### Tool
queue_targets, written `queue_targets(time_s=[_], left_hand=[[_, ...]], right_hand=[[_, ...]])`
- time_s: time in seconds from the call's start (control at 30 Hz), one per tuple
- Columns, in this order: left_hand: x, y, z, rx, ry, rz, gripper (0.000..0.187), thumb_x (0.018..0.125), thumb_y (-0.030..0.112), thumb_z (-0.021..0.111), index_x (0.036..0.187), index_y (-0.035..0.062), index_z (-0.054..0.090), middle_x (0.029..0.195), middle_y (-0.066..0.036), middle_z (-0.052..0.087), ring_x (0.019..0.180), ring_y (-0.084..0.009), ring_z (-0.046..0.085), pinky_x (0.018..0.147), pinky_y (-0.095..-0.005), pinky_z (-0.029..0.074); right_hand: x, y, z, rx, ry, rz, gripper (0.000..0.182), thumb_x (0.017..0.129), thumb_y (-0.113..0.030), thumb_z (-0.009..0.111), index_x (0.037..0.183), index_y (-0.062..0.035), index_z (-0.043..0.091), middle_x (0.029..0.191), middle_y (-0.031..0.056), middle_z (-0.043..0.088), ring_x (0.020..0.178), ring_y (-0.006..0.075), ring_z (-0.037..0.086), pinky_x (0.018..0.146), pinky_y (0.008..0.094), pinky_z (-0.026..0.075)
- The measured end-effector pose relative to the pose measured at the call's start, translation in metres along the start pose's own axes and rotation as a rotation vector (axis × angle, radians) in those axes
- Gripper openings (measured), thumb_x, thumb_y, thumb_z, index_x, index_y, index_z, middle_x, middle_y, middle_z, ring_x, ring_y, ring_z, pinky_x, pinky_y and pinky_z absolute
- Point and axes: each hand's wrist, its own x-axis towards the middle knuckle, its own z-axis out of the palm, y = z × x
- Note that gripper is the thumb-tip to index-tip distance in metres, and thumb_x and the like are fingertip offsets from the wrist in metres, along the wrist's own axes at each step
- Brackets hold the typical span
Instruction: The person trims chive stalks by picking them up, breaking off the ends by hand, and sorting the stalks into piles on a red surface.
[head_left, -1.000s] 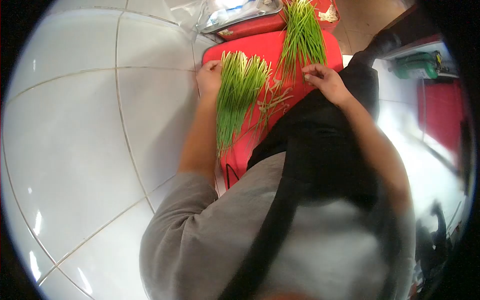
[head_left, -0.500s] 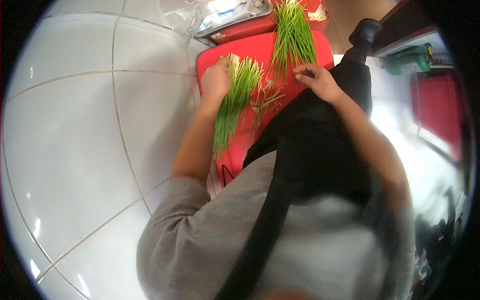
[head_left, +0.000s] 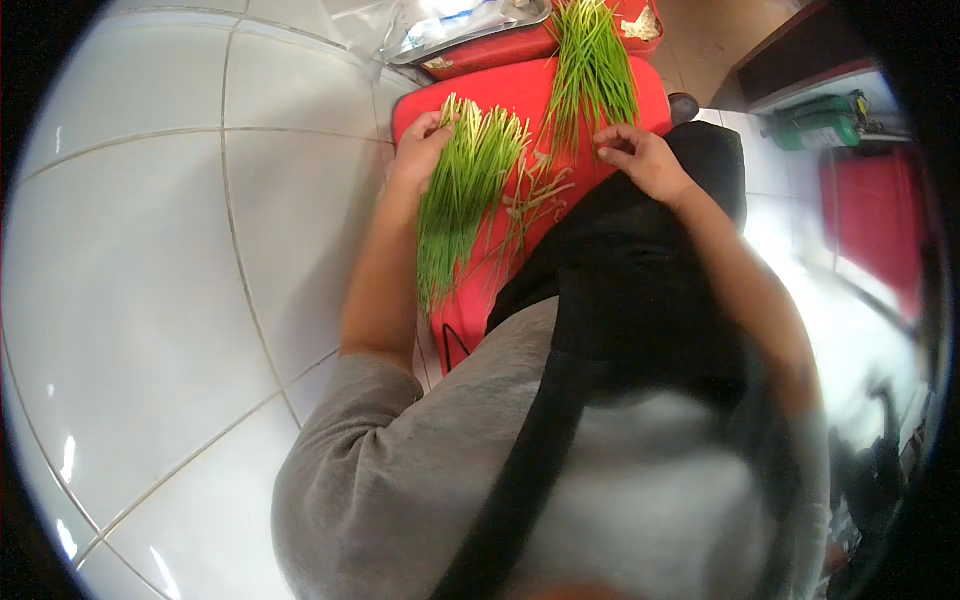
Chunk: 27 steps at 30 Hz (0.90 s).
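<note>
A broad bunch of long green chives (head_left: 465,190) with pale ends lies on a red board-like surface (head_left: 455,335). At its left edge, my left hand (head_left: 422,152) has its fingers closed on the pale ends; part of the fingertips is hidden among the stalks. Above and to the right lies a second bunch of green stalks (head_left: 592,80). Close to that bunch's lower tips is my right hand (head_left: 645,165), fingers bent, thumb and forefinger slightly apart, nothing visible between them. Loose pale, withered scraps (head_left: 535,195) are scattered between the bunches.
A metal tray (head_left: 470,35) with plastic bags stands at the far edge, beside a red container (head_left: 640,25) holding pale scraps. White tiles (head_left: 150,240) cover the left side. A green bottle-like object (head_left: 815,125) is at the upper right.
My left hand has shifted left, and the broad bunch now spreads wider on that side. My right hand has barely moved. The dark shoe at the upper right has drawn back towards me.
</note>
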Motion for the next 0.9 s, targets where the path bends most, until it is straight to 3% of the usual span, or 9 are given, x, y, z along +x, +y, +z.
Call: queue_targets(time_s=[0.07,0.27,0.37,0.57,0.67,0.77,0.87,0.9], left_hand=[[0.002,-0.002,0.002,-0.003,0.024,-0.052,0.023,0.085,0.016,0.053,0.100,0.0010,0.059,0.085,-0.006,0.061,0.079,-0.0136,0.054,0.071,-0.0276,0.042],[-0.002,0.004,-0.013,1.117,0.458,0.327,0.030,0.082,0.029,0.056,0.101,0.0063,0.061,0.094,-0.016,0.057,0.081,-0.0304,0.054,0.074,-0.0380,0.043],[0.001,0.005,-0.030,1.088,0.451,0.442,0.028,0.085,0.025,0.052,0.101,0.0041,0.061,0.080,-0.018,0.054,0.076,-0.0326,0.054,0.072,-0.0406,0.043],[0.012,0.004,-0.030,0.498,0.182,0.124,0.023,0.086,0.022,0.051,0.097,0.0050,0.062,0.068,-0.007,0.055,0.068,-0.0192,0.056,0.063,-0.0337,0.044],[0.016,0.007,-0.021,0.562,0.095,-0.221,0.020,0.086,0.020,0.050,0.094,0.0058,0.063,0.067,-0.003,0.056,0.064,-0.0136,0.055,0.057,-0.0303,0.044],[0.025,-0.007,-0.026,0.770,0.081,-0.021,0.023,0.086,0.019,0.050,0.101,0.0051,0.060,0.072,-0.006,0.059,0.063,-0.0146,0.055,0.058,-0.0315,0.046],[0.016,0.004,-0.016,0.337,-0.063,-0.283,0.029,0.083,0.025,0.054,0.106,0.0076,0.056,0.086,-0.017,0.064,0.081,-0.0241,0.062,0.070,-0.0353,0.046],[0.015,-0.003,-0.017,0.710,0.098,-0.047,0.029,0.083,0.024,0.055,0.106,0.0076,0.056,0.086,-0.016,0.064,0.080,-0.0246,0.062,0.069,-0.0351,0.046]], right_hand=[[0.000,0.001,-0.002,0.019,0.010,-0.003,0.026,0.080,-0.020,0.062,0.101,-0.0035,0.059,0.086,0.0070,0.062,0.080,0.0134,0.058,0.075,0.0277,0.045],[0.004,-0.008,0.004,0.001,-0.009,-0.007,0.027,0.081,-0.020,0.062,0.101,-0.0038,0.059,0.086,0.0066,0.062,0.080,0.0134,0.057,0.075,0.0275,0.045],[0.006,-0.003,0.006,0.022,-0.023,-0.007,0.029,0.081,-0.023,0.062,0.102,-0.0040,0.058,0.085,0.0068,0.061,0.079,0.0138,0.057,0.074,0.0275,0.045],[0.002,0.000,0.001,-0.042,0.028,-0.027,0.031,0.081,-0.027,0.061,0.102,-0.0048,0.058,0.082,0.0083,0.060,0.078,0.0150,0.056,0.073,0.0281,0.045],[0.001,-0.005,-0.002,-0.031,0.009,0.009,0.030,0.081,-0.026,0.061,0.102,-0.0049,0.058,0.084,0.0095,0.061,0.079,0.0157,0.057,0.074,0.0281,0.045],[0.000,-0.004,0.000,0.015,0.017,-0.008,0.029,0.082,-0.024,0.061,0.102,-0.0034,0.058,0.084,0.0090,0.061,0.079,0.0150,0.057,0.075,0.0276,0.044],[0.002,-0.007,0.003,-0.003,0.015,-0.029,0.027,0.081,-0.022,0.062,0.099,-0.0018,0.058,0.084,0.0066,0.061,0.079,0.0123,0.056,0.074,0.0267,0.044],[0.004,-0.002,0.005,0.066,0.022,-0.027,0.026,0.081,-0.022,0.063,0.096,-0.0014,0.059,0.082,0.0055,0.061,0.077,0.0110,0.055,0.073,0.0262,0.044]])
